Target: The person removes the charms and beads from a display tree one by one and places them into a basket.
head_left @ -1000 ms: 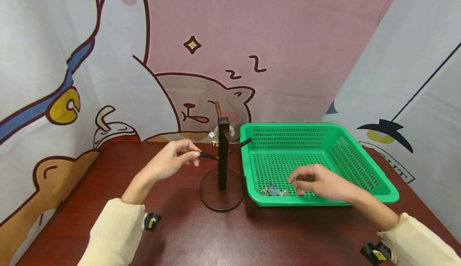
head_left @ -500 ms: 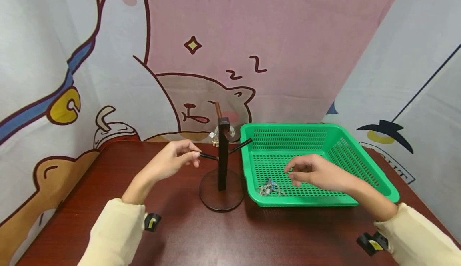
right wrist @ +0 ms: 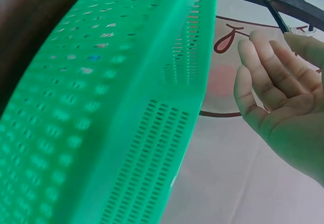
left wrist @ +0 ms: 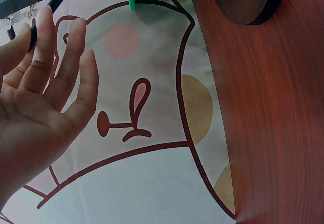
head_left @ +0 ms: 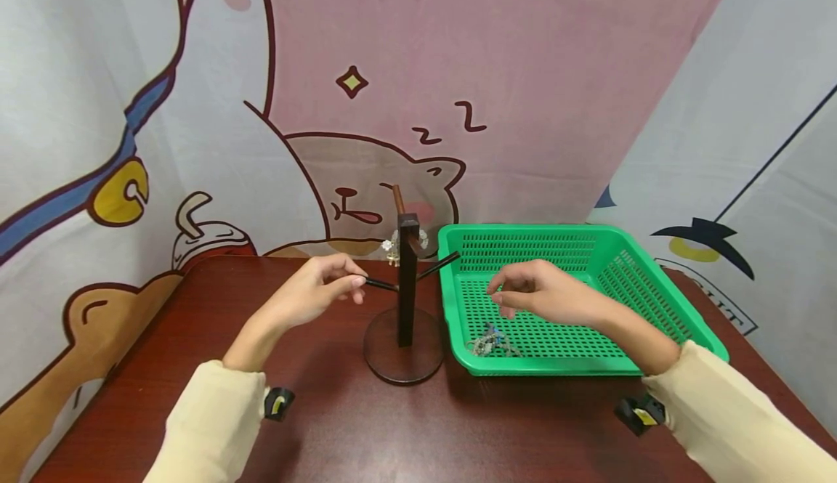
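A dark wooden jewellery stand [head_left: 407, 287] with side pegs rises from a round base. My left hand [head_left: 323, 290] pinches the tip of its left black peg [head_left: 381, 284] between thumb and index finger, the other fingers spread in the left wrist view. Beaded jewellery with a pale flower charm [head_left: 389, 246] hangs behind the post, partly hidden. My right hand [head_left: 546, 293] hovers over the green plastic basket [head_left: 582, 367], fingers loosely bent, with nothing visible between them in the right wrist view. A tangle of clear and bluish beaded jewellery [head_left: 492, 342] lies in the basket's front left corner.
The reddish-brown table [head_left: 314, 410] carries the stand at the middle and the basket to its right. The stand's right peg [head_left: 439, 264] reaches over the basket's left rim. A cartoon-printed cloth [head_left: 536, 105] hangs behind the table.
My right hand has moved up and to the left over the basket, away from the jewellery. The tangle has shifted slightly. My left hand stays on the peg.
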A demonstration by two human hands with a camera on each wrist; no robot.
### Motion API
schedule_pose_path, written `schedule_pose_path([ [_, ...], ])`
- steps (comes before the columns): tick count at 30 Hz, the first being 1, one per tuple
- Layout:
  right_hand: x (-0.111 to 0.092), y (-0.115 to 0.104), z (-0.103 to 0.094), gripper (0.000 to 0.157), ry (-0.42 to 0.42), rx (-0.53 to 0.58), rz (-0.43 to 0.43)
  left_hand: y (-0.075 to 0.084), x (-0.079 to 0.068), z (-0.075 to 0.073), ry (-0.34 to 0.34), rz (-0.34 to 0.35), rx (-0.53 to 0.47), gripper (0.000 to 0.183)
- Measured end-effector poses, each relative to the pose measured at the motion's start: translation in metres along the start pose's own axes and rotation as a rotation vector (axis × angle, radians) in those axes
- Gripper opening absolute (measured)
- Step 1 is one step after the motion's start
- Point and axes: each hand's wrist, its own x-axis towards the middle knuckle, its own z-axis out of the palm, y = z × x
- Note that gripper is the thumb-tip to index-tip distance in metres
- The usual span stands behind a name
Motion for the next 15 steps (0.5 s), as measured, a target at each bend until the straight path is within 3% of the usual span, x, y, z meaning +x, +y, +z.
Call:
schedule_pose_path([
  [15,0.032,-0.01,0.003,0.023,0.044,0.032,0.053,-0.002,0.001,0.0,0.003,0.009,0.007,0.011],
])
